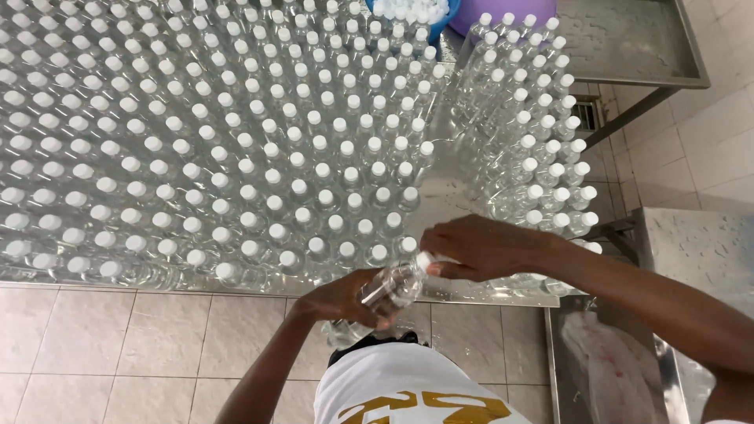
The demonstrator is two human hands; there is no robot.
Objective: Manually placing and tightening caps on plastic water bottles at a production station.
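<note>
One clear plastic bottle (391, 289), gripped by left hand (345, 298); right hand (471, 247) fingers pinch its white cap (424, 259). Hundreds of capped bottles (236, 157) cover steel table (448, 196).

Clear plastic bottle (393, 288), white cap (tilted), held over table edge.

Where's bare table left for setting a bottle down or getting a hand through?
One free strip: the bare steel lane between the big block of capped bottles and the smaller block, running down to the front edge by the right hand. The left hand holds a bottle off the edge. Left of the lane is packed cap to cap; bowls close the far end.
</note>
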